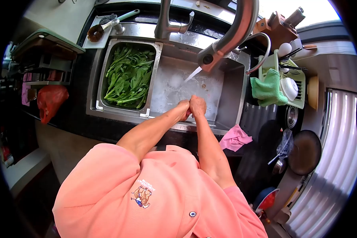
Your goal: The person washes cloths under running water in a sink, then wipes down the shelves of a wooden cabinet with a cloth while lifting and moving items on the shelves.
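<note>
My left hand (183, 109) and my right hand (198, 106) are pressed together over the near side of the steel sink (232, 93). Their fingers are closed, and what lies between them, if anything, is hidden; a small reddish patch shows just below. Beyond them, a stream of water (192, 74) runs from the tap spout (207, 59) into the basin, which holds shallow water. To the left, a rectangular basin (158, 59) full of leafy greens (129, 77) sits in the other half of the sink.
A pink cloth (236, 139) hangs over the counter's front edge. On the right stands a green dish rack (299, 89) with a green towel (267, 89) and a white bowl (289, 88). Brushes (95, 33) lie on a white tray (92, 44) at the back left. A red bag (50, 102) hangs left.
</note>
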Action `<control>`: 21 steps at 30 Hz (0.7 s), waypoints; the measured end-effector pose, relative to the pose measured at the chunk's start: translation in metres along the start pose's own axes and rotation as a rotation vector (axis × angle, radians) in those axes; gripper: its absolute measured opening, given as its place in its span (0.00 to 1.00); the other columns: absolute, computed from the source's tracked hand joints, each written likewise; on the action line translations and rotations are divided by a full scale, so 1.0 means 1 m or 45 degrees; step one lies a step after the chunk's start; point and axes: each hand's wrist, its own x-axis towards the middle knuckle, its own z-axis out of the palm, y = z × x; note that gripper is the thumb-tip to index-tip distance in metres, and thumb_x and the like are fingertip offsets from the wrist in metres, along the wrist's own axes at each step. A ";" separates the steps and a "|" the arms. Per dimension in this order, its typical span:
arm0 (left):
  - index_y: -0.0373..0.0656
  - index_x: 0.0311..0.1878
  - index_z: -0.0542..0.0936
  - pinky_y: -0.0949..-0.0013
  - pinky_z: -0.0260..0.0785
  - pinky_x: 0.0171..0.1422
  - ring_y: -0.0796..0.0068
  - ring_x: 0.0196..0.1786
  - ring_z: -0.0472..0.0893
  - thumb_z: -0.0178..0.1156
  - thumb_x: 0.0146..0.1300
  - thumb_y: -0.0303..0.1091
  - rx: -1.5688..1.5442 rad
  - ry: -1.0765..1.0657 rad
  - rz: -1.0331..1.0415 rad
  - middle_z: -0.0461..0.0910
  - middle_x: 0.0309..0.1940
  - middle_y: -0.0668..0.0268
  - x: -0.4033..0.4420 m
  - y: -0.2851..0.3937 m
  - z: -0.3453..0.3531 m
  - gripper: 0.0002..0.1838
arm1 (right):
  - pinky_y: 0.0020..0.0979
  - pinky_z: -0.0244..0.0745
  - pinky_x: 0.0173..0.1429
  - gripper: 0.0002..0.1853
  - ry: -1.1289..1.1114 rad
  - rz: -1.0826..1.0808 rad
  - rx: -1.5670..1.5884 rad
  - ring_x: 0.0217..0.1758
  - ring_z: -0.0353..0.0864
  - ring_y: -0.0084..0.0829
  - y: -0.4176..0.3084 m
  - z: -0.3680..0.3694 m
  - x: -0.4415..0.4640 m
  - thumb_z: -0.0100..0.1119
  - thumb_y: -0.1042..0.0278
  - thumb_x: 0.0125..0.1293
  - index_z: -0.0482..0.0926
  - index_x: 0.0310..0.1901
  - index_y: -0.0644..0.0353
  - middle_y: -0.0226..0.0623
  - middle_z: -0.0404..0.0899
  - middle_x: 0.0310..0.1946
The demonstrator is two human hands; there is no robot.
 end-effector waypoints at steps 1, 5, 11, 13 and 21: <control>0.54 0.19 0.68 0.67 0.48 0.16 0.75 0.12 0.61 0.52 0.66 0.45 0.033 0.026 0.051 0.66 0.12 0.71 0.006 -0.005 0.002 0.18 | 0.51 0.78 0.51 0.24 -0.086 0.061 0.017 0.46 0.86 0.55 -0.001 -0.006 0.000 0.45 0.54 0.65 0.85 0.41 0.65 0.59 0.85 0.40; 0.33 0.40 0.86 0.52 0.77 0.48 0.46 0.43 0.86 0.45 0.70 0.45 1.563 0.284 1.060 0.85 0.36 0.42 0.010 -0.013 -0.012 0.26 | 0.47 0.81 0.41 0.13 -0.097 0.420 1.069 0.32 0.84 0.45 0.036 0.021 0.047 0.46 0.66 0.68 0.79 0.31 0.60 0.45 0.82 0.27; 0.42 0.31 0.80 0.63 0.72 0.29 0.67 0.26 0.80 0.54 0.70 0.58 0.579 0.121 0.703 0.80 0.25 0.60 -0.033 0.006 -0.048 0.26 | 0.47 0.82 0.50 0.25 -0.295 0.480 2.002 0.43 0.85 0.43 0.024 -0.007 0.018 0.35 0.47 0.81 0.73 0.49 0.63 0.43 0.82 0.45; 0.49 0.27 0.75 0.70 0.64 0.22 0.78 0.20 0.72 0.60 0.67 0.60 0.125 -0.106 0.374 0.73 0.20 0.69 -0.081 0.026 -0.065 0.25 | 0.47 0.82 0.54 0.32 -0.396 0.363 1.912 0.47 0.85 0.43 0.011 -0.024 -0.007 0.33 0.38 0.79 0.73 0.54 0.64 0.43 0.82 0.47; 0.51 0.44 0.80 0.77 0.68 0.32 0.82 0.29 0.77 0.75 0.57 0.46 -0.037 -0.203 0.280 0.81 0.30 0.75 -0.086 0.020 -0.096 0.18 | 0.35 0.84 0.47 0.19 -0.716 -0.134 1.582 0.42 0.85 0.28 -0.011 -0.013 -0.017 0.70 0.62 0.66 0.78 0.54 0.62 0.33 0.84 0.41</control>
